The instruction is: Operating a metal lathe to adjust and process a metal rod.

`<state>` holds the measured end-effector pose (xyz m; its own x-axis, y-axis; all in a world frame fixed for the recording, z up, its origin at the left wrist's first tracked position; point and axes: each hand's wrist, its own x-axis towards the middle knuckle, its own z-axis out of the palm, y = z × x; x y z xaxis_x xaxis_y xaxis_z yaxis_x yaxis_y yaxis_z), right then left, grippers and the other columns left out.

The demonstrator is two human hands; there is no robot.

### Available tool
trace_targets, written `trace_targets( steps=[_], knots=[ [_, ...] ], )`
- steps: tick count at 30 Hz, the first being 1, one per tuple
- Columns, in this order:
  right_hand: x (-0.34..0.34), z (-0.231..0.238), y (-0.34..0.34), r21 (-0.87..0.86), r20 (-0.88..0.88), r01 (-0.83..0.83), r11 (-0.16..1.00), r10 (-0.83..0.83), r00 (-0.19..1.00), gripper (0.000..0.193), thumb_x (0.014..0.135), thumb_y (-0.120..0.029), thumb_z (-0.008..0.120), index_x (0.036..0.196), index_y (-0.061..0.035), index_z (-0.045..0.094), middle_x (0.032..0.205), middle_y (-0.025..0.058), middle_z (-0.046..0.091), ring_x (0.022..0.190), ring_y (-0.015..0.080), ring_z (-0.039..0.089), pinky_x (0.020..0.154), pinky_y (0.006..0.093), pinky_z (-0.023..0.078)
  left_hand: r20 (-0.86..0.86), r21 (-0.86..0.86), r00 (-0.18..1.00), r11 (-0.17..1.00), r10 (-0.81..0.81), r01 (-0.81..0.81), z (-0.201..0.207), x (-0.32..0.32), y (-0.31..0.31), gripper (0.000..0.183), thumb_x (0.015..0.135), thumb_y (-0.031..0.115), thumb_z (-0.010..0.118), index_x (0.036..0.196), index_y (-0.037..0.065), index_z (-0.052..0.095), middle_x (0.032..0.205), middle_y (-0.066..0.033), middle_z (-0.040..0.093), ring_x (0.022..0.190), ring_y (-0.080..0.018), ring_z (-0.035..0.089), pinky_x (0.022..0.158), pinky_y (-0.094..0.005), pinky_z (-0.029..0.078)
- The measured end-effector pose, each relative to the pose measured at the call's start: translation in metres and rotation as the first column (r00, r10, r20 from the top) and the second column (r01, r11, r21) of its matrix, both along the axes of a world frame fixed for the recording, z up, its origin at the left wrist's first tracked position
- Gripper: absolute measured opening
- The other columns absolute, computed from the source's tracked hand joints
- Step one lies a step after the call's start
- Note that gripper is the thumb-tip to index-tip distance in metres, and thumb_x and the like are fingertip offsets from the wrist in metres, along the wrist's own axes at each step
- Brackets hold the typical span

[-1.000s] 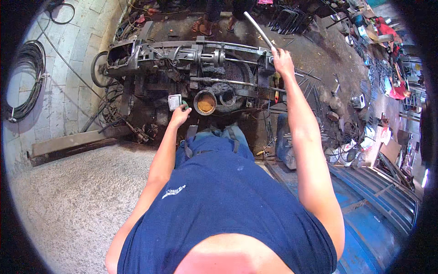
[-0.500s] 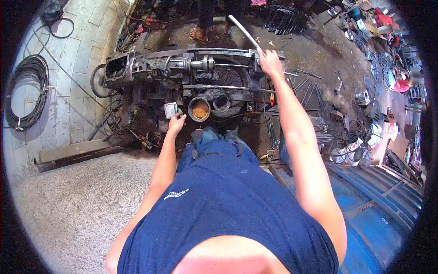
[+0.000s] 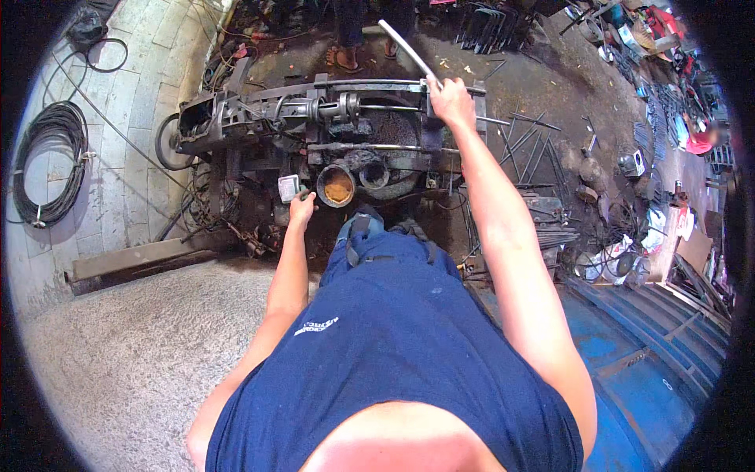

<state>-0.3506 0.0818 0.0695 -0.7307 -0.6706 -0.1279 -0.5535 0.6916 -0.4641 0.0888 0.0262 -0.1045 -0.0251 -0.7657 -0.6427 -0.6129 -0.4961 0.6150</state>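
My right hand (image 3: pixel 454 103) is closed around the lower end of a pale metal lever (image 3: pixel 406 49), which slants up and to the left from the right part of a greasy dark machine (image 3: pixel 275 108). My left hand (image 3: pixel 302 206) is beside a small pale box (image 3: pixel 289 189) on the machine's near side. Its fingers are curled at the box's greenish edge; what they grip is too small to make out. Right of that hand stands a round tin (image 3: pixel 336 186) with orange-brown stuff inside. Behind it, a shaft with a round metal collar (image 3: pixel 348 106) runs along the machine.
A coil of black cable (image 3: pixel 51 161) hangs at the left wall. Loose metal rods (image 3: pixel 535 145) lie on the floor right of the machine. Another person's sandalled foot (image 3: pixel 341 59) is beyond it. Blue metal panels (image 3: pixel 645 362) are at the lower right.
My right hand and the lever have shifted left, slightly more than the machine has in the picture. The left hand stays by the box. The whole view has moved a little.
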Motion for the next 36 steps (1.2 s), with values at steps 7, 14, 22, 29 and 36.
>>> trace_targets(
  steps=[7, 14, 22, 29, 36],
  knots=[
    [0.0, 0.0, -0.001, -0.017, -0.026, -0.012, 1.0, 0.012, 1.0, 0.063, 0.091, -0.057, 0.04, 0.105, -0.0011, 0.065, 0.112, 0.0223, 0.057, 0.103, 0.04, 0.06, 0.089, 0.049, 0.047, -0.014, -0.014, 0.999, 0.999, 0.04, -0.04, 0.014, -0.006, 0.011, 0.051, 0.085, 0.024, 0.064, 0.129, 0.001, 0.052, 0.109, -0.0169, 0.063, 0.067, -0.0164, 0.064, 0.063, -0.0288, 0.053],
    [0.004, 0.002, 0.002, -0.041, -0.039, -0.012, 0.999, 0.011, 0.999, 0.064, 0.091, -0.057, 0.04, 0.102, 0.0002, 0.066, 0.108, 0.0235, 0.058, 0.102, 0.0408, 0.06, 0.087, 0.0498, 0.048, 0.003, -0.041, 1.0, 0.999, 0.001, 0.0, 0.017, -0.005, 0.016, 0.053, 0.085, 0.025, 0.064, 0.131, 0.001, 0.05, 0.112, -0.0168, 0.063, 0.069, -0.0167, 0.065, 0.066, -0.0283, 0.053],
    [0.001, -0.004, 0.002, -0.041, -0.034, -0.01, 0.999, 0.008, 0.999, 0.065, 0.091, -0.058, 0.039, 0.104, 0.0002, 0.066, 0.109, 0.0233, 0.058, 0.101, 0.0405, 0.061, 0.089, 0.0486, 0.047, -0.067, -0.062, 0.997, 0.997, 0.049, -0.053, 0.017, -0.004, 0.024, 0.056, 0.087, 0.025, 0.063, 0.134, -0.001, 0.046, 0.115, -0.0161, 0.06, 0.076, -0.0153, 0.064, 0.069, -0.0277, 0.052],
    [0.002, -0.001, 0.003, -0.032, -0.031, -0.01, 0.999, 0.009, 0.999, 0.065, 0.09, -0.059, 0.04, 0.103, -0.0007, 0.067, 0.109, 0.0221, 0.059, 0.102, 0.0398, 0.061, 0.089, 0.0483, 0.047, -0.052, -0.088, 0.998, 0.996, 0.031, -0.035, 0.02, 0.001, 0.028, 0.055, 0.087, 0.025, 0.063, 0.133, 0.0, 0.047, 0.109, -0.015, 0.063, 0.072, -0.0166, 0.065, 0.069, -0.0287, 0.051],
    [0.005, 0.003, 0.002, -0.046, -0.044, 0.005, 0.999, -0.007, 0.999, 0.064, 0.09, -0.058, 0.042, 0.101, -0.0002, 0.067, 0.107, 0.0219, 0.06, 0.1, 0.0394, 0.062, 0.088, 0.0476, 0.048, -0.024, -0.009, 1.0, 1.0, 0.018, -0.018, 0.018, 0.004, 0.025, 0.057, 0.09, 0.027, 0.061, 0.14, 0.01, 0.04, 0.121, -0.0094, 0.059, 0.08, -0.016, 0.066, 0.055, -0.0281, 0.046]
  ],
)
